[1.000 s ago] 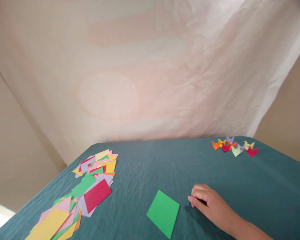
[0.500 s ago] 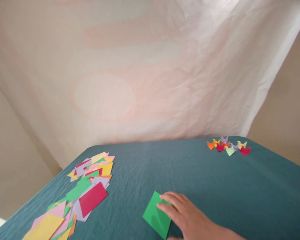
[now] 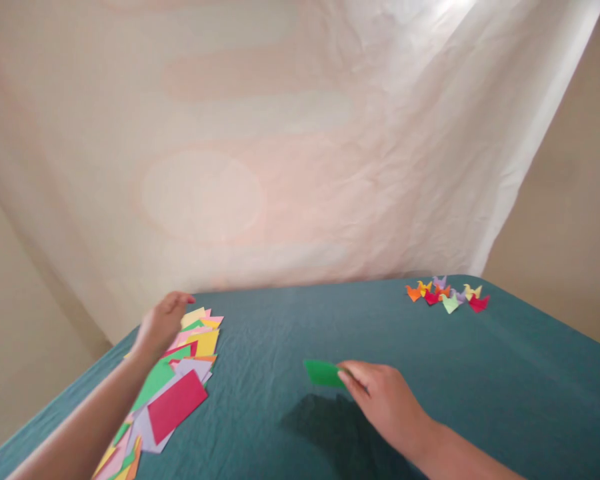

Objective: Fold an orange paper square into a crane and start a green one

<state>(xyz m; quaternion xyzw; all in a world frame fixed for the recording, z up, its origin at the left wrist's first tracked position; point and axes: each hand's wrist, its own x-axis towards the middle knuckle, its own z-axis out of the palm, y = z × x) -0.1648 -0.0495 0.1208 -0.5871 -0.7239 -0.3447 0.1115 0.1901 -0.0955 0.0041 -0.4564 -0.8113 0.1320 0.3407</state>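
My right hand (image 3: 375,393) pinches a green sheet of paper (image 3: 323,373) by its right edge. The sheet is lifted off the table and tilted, so it shows as a thin strip, with a shadow below. Over the far part of the coloured paper pile at the left is my left hand (image 3: 165,323), raised, its fingers loosely stretched to the right with nothing visible in them. A red sheet (image 3: 177,405) lies on top of the near part of the pile; green, yellow (image 3: 209,343), pink and lilac sheets overlap around it. My left forearm covers part of the pile.
Several small folded paper birds (image 3: 450,303) in orange, yellow, red, lilac and pale green stand at the far right of the table. A dark green cloth (image 3: 265,340) covers the table. Behind it hangs a pale, wrinkled sheet of fabric (image 3: 300,200).
My right hand has picked the green sheet up from the table and tilted it. My left hand has come into view over the paper pile. The view has shifted slightly.
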